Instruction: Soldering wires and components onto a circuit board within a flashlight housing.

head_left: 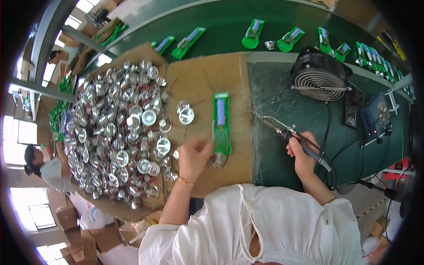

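Observation:
My right hand grips a soldering iron by its dark handle; a thin metal tube runs alongside toward the tip, which points left over the edge of the cardboard. On the cardboard lies a green lamp housing with a purple cylindrical battery and thin wires inside. A small silvery part sits at its near end. Just left of that end is my left hand, slightly blurred, fingers curled together; what they hold, if anything, is hidden. Beyond it rests a shiny reflector with wires.
A large heap of silvery reflectors fills the left. Several green housings stand along the far green surface. At the right are a black fan with a wire guard, a blue soldering station and cables. Another person is at far left.

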The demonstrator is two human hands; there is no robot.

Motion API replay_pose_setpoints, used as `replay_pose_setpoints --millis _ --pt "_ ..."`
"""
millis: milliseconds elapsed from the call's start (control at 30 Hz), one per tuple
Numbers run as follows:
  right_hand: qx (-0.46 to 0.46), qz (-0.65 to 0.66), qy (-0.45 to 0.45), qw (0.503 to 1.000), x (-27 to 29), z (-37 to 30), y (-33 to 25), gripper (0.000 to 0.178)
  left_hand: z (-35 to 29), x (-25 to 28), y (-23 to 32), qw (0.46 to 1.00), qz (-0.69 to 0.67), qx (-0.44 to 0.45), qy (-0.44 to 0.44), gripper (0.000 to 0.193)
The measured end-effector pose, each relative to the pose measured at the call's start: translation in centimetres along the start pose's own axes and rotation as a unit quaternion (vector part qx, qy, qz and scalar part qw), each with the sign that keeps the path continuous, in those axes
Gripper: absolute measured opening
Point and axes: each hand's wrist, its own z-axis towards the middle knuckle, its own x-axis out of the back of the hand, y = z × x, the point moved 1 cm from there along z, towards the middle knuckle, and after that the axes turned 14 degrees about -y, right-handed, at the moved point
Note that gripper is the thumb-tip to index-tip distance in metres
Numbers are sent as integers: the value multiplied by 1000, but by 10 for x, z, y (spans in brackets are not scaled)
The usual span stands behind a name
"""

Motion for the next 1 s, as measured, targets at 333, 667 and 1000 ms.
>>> replay_pose_setpoints --millis 333,667,1000 --pt "-62 -15 23 998 -2 -3 8 12 238 32 84 919 370 -134 30 19" --pt "-66 -55 26 996 10 4 19 19 305 -74 144 775 596 -191 93 25" --pt "-11 -1 20 1000 4 -2 17 13 100 -14 67 824 518 -229 8 15"
